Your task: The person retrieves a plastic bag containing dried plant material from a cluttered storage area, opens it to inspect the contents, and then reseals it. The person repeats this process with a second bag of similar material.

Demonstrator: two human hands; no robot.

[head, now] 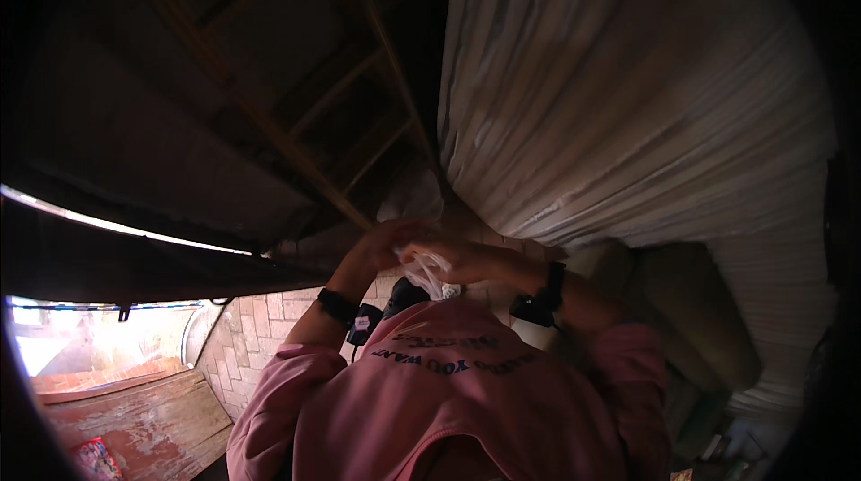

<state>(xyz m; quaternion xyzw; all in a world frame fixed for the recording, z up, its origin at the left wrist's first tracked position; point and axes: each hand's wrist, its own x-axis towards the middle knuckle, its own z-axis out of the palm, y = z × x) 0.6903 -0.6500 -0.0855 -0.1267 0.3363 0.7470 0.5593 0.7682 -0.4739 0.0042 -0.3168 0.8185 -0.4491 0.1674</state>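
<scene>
My left hand [397, 237] and my right hand [449, 254] meet in front of my chest, close together and somewhat blurred. White, thin plastic [428, 271], perhaps a bag's handles, hangs from my right hand's fingers towards my body. A translucent plastic bag [416, 197] shows dimly just beyond both hands. My left hand's fingers are partly hidden, so its hold on the plastic is unclear. Each wrist wears a black strap with a small black device. Below the hands a dark shoe [405, 294] is visible on the floor.
A wooden ladder [269, 128] leans at the upper left. Pale pleated curtain fabric [572, 111] hangs at the upper right. Greenish cushions [686, 313] lie at the right. Brick paving [249, 340] runs along the left, beside a worn wooden board [148, 420] at the lower left.
</scene>
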